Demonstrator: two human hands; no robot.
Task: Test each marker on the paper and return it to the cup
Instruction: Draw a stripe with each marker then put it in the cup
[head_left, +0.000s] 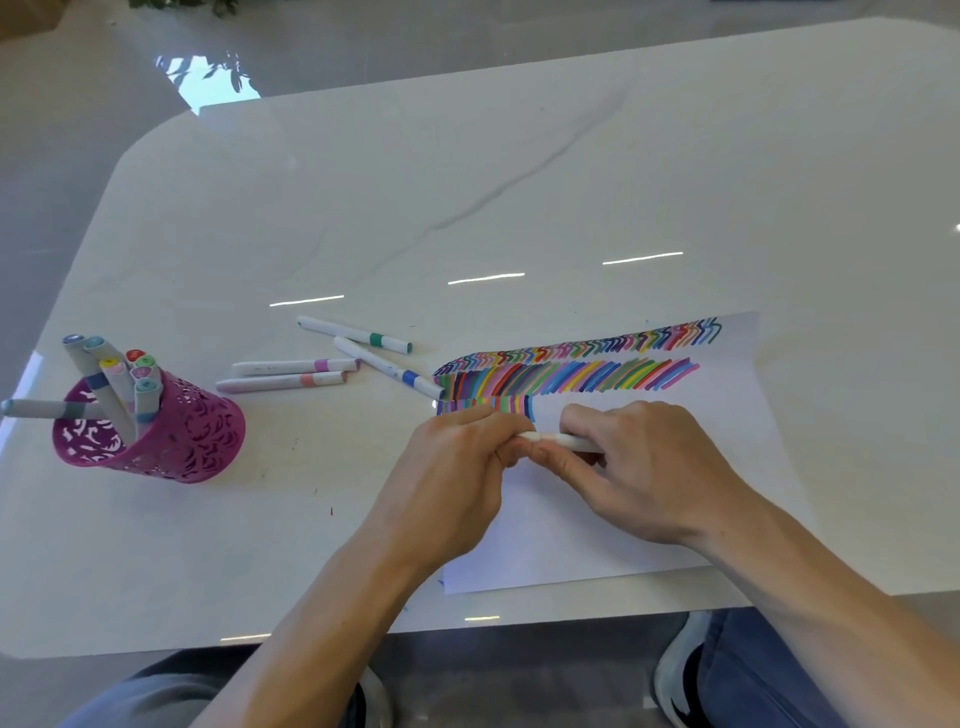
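Here both hands meet over the paper (571, 535) on one white marker (569, 442), which lies roughly level, just near of the short third row of strokes (498, 404). The left hand (457, 467) pinches the marker's left end and the right hand (644, 467) curls round its barrel. The cap and tip are hidden under the fingers, so I cannot tell whether the cap is coming off or going on. Either way, the step looks best done by pulling or pushing straight along the barrel, with the right hand holding the body steady and the left working only the end piece. If the cap is going back, it should seat fully before the marker travels. The purple cup (197, 436) stands well to the left on the worktop (467, 182), already crowded with markers, one leaning far out over its left rim, so the return wants a gentle drop into a gap rather than a push. Four markers lie loose between cup and paper: a green-banded marker (358, 335), a blue-banded marker (389, 366), a purple-banded marker (296, 366) and a pink-banded marker (283, 383). By their position these are probably waiting their turn.
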